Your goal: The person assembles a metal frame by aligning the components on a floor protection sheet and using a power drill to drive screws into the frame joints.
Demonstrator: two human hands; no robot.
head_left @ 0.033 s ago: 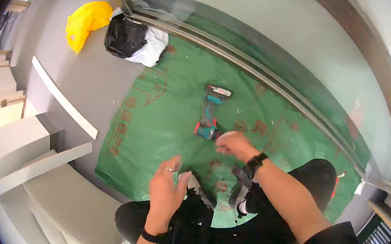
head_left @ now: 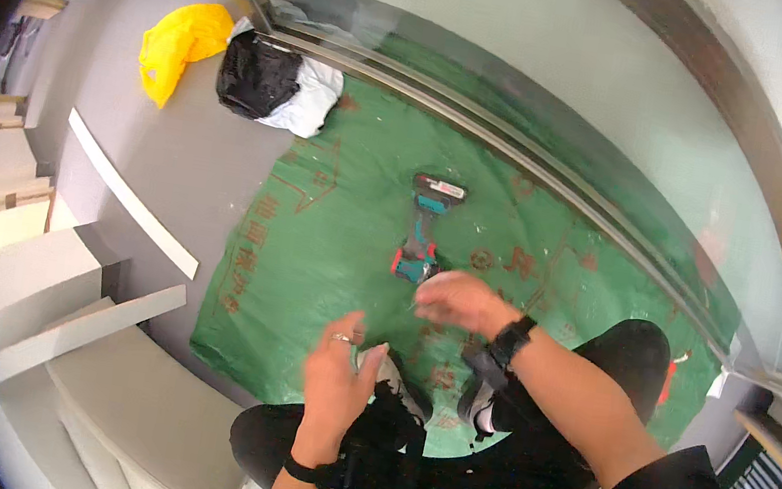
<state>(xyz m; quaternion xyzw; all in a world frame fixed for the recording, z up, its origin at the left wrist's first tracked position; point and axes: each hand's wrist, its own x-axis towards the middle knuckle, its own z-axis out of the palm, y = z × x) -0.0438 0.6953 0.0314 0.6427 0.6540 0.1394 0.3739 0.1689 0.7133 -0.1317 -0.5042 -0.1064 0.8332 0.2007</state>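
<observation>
A teal-and-black cordless drill with red accents lies on its side on a green protective floor sheet. My right hand hovers just by the drill's front end, its fingers pointing left and blurred by motion; I cannot tell whether they hold anything. Lower and to the left is my left hand, a ring on one finger, the thumb standing apart from the fingers and nothing visible between them. It is above my left shoe. Black bands circle both wrists.
A glass panel in a metal track borders the sheet's far side. Yellow bag and black-and-white bag lie at the far left. White strip rests on the grey floor. Beige cushioned seat stands near left.
My right hand has shifted slightly left and down, toward my left hand. The left hand has barely moved, and the drill lies as before.
</observation>
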